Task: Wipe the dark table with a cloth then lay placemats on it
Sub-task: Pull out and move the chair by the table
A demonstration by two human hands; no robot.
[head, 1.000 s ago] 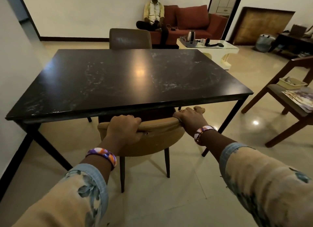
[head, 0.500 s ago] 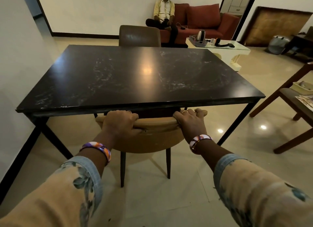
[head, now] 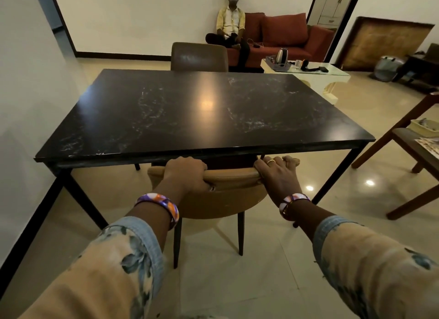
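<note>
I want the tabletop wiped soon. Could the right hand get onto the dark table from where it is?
Probably yes. The right hand grips the tan chair back just below the dark table near edge, and nothing lies between; it would have to release the chair first.

Glossy beige tiled floor (head: 273, 266) catching small ceiling-light reflections. Cream walls (head: 142, 14) with dark skirting. Red sofa (head: 285, 35) against the far wall, seated person (head: 229, 26) on it. Glass-topped white coffee table (head: 316, 75) with a kettle (head: 282, 54). Wooden chair (head: 408, 140) at right.
</note>
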